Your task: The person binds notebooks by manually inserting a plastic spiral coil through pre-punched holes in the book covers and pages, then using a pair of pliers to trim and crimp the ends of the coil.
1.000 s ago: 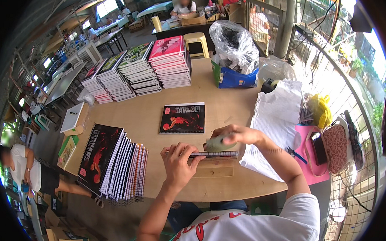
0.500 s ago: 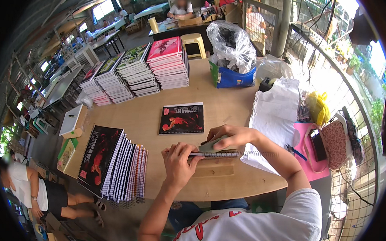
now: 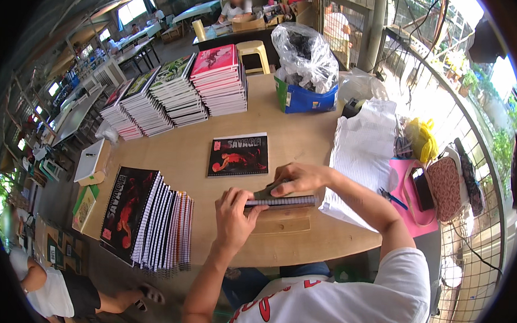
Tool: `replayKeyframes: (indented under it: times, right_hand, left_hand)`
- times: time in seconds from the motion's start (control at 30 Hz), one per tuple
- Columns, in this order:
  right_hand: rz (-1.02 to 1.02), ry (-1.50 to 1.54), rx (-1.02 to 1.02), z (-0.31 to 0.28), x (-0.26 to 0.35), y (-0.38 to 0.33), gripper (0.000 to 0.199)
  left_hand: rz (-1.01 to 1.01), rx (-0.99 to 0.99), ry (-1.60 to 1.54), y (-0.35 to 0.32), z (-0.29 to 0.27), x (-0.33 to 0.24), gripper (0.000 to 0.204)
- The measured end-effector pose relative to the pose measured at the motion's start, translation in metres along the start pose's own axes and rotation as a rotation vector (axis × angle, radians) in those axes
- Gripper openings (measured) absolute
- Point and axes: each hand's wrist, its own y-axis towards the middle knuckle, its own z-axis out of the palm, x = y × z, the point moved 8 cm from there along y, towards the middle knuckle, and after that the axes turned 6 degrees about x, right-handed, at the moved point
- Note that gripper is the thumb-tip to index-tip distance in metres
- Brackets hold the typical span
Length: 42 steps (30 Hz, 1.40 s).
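Notebook, left end between pinching left fingers; right fingers clasping grey-green block alongside

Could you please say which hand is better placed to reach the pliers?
Probably the right hand, being nearer the blue-handled pliers, though it holds a grey-green object; the left hand grips the notebook.

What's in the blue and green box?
The box holds a clear plastic bag rising above its rim; something dark shows through. The bottom is hidden by the walls and bag.
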Motion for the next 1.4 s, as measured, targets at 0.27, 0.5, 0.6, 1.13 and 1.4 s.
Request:
replayKeyframes:
  times: [0.27,0.5,0.6,1.13,1.4]
  right_hand:
    - [0.097,-0.119,0.083,-0.006,0.002,0.006,0.086]
    - [-0.059,0.139,0.042,-0.005,0.014,0.002,0.077]
    - [-0.011,-0.044,-0.037,0.0,0.003,0.006,0.073]
    - [-0.202,0.093,-0.021,-0.01,0.031,-0.004,0.066]
    - [-0.158,0.115,0.001,0.006,-0.003,-0.001,0.065]
  left_hand:
    - [-0.068,0.021,-0.056,-0.006,-0.009,0.016,0.027]
    - [-0.027,-0.005,-0.068,-0.005,-0.01,0.013,0.032]
    - [-0.019,0.001,-0.069,-0.003,-0.011,0.009,0.032]
    - [0.067,-0.008,-0.056,-0.005,-0.011,0.006,0.022]
    - [0.032,-0.027,-0.104,-0.005,-0.002,0.005,0.02]
